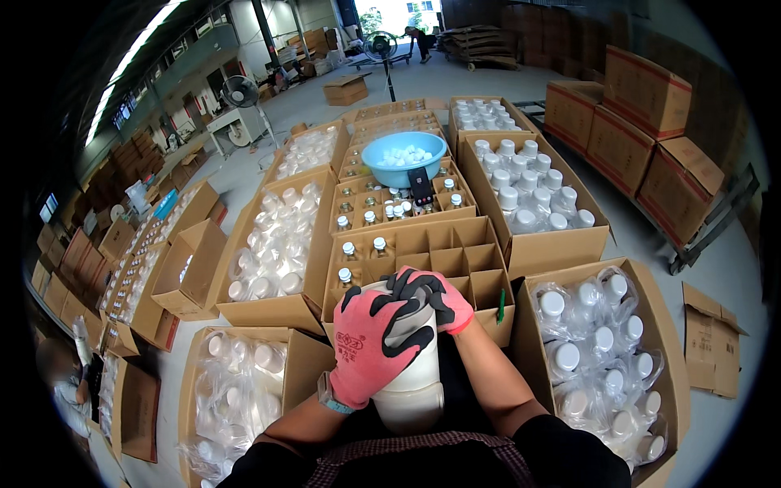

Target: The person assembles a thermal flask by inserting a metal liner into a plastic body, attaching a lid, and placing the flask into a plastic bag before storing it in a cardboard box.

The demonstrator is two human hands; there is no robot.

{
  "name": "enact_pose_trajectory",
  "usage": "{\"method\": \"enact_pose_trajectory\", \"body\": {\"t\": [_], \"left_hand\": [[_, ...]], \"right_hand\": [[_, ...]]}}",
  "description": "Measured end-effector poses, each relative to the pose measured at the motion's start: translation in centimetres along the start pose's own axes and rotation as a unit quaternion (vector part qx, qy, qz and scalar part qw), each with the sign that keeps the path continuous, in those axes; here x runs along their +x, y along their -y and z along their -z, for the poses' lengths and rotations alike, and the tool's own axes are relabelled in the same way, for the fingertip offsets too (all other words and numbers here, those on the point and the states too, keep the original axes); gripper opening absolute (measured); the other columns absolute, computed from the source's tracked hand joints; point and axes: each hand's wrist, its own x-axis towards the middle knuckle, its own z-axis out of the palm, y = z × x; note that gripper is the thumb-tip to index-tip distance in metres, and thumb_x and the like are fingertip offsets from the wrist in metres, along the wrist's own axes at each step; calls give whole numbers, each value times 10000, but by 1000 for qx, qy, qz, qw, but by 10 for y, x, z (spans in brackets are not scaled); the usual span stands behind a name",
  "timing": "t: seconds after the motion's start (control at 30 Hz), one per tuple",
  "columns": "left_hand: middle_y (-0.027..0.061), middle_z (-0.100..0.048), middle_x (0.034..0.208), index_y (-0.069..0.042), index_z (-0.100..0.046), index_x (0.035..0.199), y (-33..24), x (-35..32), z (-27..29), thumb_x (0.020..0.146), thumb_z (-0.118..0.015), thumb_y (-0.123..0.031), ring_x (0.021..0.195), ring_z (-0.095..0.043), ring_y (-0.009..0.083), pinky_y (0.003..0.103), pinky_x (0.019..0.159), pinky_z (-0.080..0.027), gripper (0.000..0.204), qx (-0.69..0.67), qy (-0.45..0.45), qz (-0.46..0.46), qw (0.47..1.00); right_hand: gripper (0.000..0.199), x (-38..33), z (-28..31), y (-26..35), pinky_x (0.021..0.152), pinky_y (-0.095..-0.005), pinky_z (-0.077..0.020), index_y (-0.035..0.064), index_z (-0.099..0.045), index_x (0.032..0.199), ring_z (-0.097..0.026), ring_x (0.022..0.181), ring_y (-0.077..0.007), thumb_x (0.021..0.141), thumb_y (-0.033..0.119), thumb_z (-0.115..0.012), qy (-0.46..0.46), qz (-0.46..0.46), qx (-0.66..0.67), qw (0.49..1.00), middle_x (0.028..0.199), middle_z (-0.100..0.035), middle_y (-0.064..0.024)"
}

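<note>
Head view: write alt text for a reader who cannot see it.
Two hands in pink-and-black gloves, left hand and right hand, grip a white plastic bottle over a cardboard box with dividers. Open boxes of white-capped bottles surround it on a warehouse floor, and a blue bowl of caps sits on a box beyond.

Basin (pixel 382 167) on divided carton (pixel 480 281)

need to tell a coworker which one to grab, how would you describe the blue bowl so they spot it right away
Start at the row of open cardboard boxes with dividers running away from the person's gloved hands. The round light-blue plastic bowl sits on top of the second box back, just behind a small black handheld device. It is the only blue round thing there, and it holds loose white caps.
</note>
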Motion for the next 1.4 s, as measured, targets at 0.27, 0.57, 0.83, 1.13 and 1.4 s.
{"method": "enact_pose_trajectory", "body": {"t": [0.27, 0.57, 0.83, 1.13, 1.4], "left_hand": [[68, -514, 794, -48, -556, 699, 114, 7, -44, 932, -586, -245, 873, -545, 281, 414, 886, -431, 307, -646, 66, 4, 761], [101, -586, 934, -86, -662, 910, 11, 5, 0, 711, -794, -192, 869, -571, 341, 444, 756, -444, 262, -47, 8, 8, 999], [95, -614, 906, -48, -657, 818, 112, 20, -62, 866, -656, -489, 989, -570, 340, 566, 1040, -360, 444, -568, 143, -90, 805], [140, -615, 958, 18, -635, 910, 87, 27, -13, 877, -606, -113, 876, -602, 315, 389, 801, -492, 139, -206, 88, -123, 967], [107, -588, 922, 22, -625, 918, 66, 16, -34, 835, -636, -88, 845, -587, 264, 352, 773, -479, 139, -279, 107, 96, 949]], "right_hand": [[307, -14, -116, 66, 945, -416, -398, 97, -692, 958, -519, 1024, -320, 674, 165, -789, -182, -34, -564, 805, 1001, -624, -84], [399, 6, 0, -1, 1034, -418, -362, -34, -637, 913, -524, 1136, -337, 954, 343, -512, 5, -38, 71, 997, 1080, -603, -178], [153, -36, -97, 54, 817, -450, -406, 45, -615, 915, -516, 927, -372, 789, 126, -643, -268, -37, -584, 765, 950, -570, -144], [203, 7, 23, 14, 839, -352, -480, -23, -620, 975, -610, 920, -267, 939, 165, -551, -23, -86, -292, 952, 984, -627, -140], [206, -9, 16, -10, 834, -313, -474, -18, -611, 918, -590, 912, -199, 949, 165, -521, -69, -112, 3, 991, 945, -628, -103]]}}
